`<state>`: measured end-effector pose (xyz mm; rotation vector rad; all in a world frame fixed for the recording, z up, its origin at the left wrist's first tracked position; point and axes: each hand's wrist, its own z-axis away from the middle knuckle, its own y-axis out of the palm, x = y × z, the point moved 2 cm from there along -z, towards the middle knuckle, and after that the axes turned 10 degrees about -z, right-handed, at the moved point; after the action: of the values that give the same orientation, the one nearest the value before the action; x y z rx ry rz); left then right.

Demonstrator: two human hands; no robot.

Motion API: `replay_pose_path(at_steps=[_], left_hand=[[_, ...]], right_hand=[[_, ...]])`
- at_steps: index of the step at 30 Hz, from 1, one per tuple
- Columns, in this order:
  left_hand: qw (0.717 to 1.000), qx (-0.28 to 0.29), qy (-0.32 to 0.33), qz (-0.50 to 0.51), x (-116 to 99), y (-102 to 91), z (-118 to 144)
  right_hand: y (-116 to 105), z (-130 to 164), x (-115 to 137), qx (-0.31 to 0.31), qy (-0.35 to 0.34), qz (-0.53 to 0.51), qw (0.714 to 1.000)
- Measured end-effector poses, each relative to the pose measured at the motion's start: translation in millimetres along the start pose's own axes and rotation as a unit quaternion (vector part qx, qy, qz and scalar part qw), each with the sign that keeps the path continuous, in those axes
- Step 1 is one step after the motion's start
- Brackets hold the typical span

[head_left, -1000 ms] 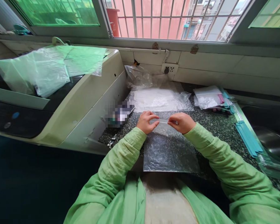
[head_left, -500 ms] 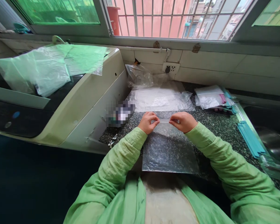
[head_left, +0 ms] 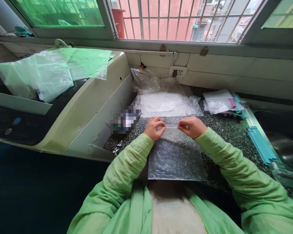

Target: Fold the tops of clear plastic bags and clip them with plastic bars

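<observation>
In the head view, the speckled surface (head_left: 221, 130) ran beneath a barred window (head_left: 141, 19), plastic sheets (head_left: 164, 102) lying toward the back. My left fingers (head_left: 161, 123) and right fingers (head_left: 182, 122) pinched a clear bag (head_left: 177, 162) along its far edge; it spread toward my body, between my forward-reaching arms (head_left: 125, 161).

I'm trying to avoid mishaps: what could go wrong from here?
The clear bag looks thin and is pinched near its far edge, so it might slip from the left hand or right hand. The plastic pile lies just beyond the hands on the counter, so a bump could shift it.
</observation>
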<state>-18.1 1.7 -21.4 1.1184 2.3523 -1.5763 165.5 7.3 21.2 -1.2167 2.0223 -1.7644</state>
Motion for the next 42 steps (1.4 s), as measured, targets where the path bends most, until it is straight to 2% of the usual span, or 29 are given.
replay_pose_path(at_steps=[8, 15, 32, 42], left_hand=[[1.000, 0.003, -0.018, -0.019, -2.8, 0.4, 0.8], [1.000, 0.014, -0.010, 0.007, -5.7, -0.8, 0.1], [1.000, 0.013, -0.021, 0.020, -3.8, -0.5, -0.7], [1.000, -0.007, 0.020, -0.014, -8.0, -0.3, 1.9]], right_hand=[[3.2, 0.0, 5.8, -0.010, -0.014, -0.003, 1.000], [2.6, -0.3, 6.0, -0.006, -0.015, 0.005, 1.000], [-0.5, 0.6, 0.8, -0.006, 0.007, 0.013, 1.000], [5.5, 0.5, 7.9, 0.001, -0.028, 0.028, 0.999]])
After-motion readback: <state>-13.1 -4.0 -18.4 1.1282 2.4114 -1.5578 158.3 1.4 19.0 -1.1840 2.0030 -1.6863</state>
